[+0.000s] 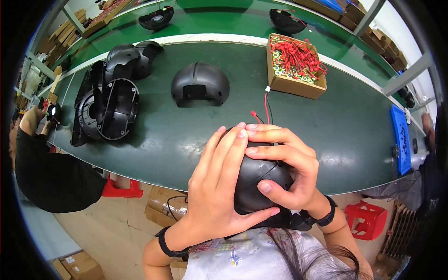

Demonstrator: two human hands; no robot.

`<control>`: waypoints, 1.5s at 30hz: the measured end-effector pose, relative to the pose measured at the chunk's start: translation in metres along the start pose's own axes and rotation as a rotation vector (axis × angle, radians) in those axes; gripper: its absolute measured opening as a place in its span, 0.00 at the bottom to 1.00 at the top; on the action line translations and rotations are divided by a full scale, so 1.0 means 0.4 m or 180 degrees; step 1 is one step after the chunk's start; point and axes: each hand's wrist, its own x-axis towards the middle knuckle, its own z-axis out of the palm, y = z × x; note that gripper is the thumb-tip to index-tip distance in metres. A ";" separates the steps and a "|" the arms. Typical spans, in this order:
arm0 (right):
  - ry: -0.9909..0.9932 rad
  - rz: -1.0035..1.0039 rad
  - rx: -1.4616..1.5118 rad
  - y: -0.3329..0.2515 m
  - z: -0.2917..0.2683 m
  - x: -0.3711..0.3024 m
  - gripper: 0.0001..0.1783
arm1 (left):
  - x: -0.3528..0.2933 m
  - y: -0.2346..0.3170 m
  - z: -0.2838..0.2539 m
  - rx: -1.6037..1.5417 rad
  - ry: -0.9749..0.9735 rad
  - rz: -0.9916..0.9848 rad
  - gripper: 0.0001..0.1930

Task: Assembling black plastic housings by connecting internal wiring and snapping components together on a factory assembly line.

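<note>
Close to my body, over the near edge of the green bench, I hold a rounded black plastic shell (256,182) between both hands. My left hand (217,179) lies along its left side, fingers pointing away from me. My right hand (291,163) wraps round the right side, its thumb on the near face. The fingertips of both hands meet at the top. Red and black wires (267,109) with small connectors stick out beyond my fingers. What lies inside the shell is hidden. Beyond my hands another black dome-shaped shell (200,84) rests on the bench.
Several black shell parts (107,105) are piled at the left. A cardboard box (294,88) of red-wired pieces stands at the far right. Two black half-shells (156,19) sit on the green surface behind. A blue tray (400,140) lies at the right; a co-worker's dark sleeve (51,172) is at the left.
</note>
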 end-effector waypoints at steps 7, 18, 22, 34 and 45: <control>0.0395 0.0205 0.0454 0.015 -0.004 -0.017 0.21 | 0.032 -0.005 0.006 0.0103 -0.0015 -0.0125 0.56; 0.0759 -0.0042 0.0218 0.046 -0.042 -0.038 0.15 | 0.086 -0.064 0.076 -0.0719 0.0460 0.0480 0.42; 0.0834 0.0045 0.0396 0.063 -0.056 -0.039 0.14 | 0.107 -0.104 0.055 -0.1522 -0.0082 0.0284 0.36; 0.0769 -0.0002 0.0741 0.080 -0.077 -0.034 0.16 | 0.146 -0.099 0.032 -0.2949 -0.0954 -0.1621 0.43; 0.0215 0.0058 -0.0171 0.038 -0.098 -0.024 0.18 | 0.117 -0.088 0.034 -0.1098 -0.0613 -0.0137 0.51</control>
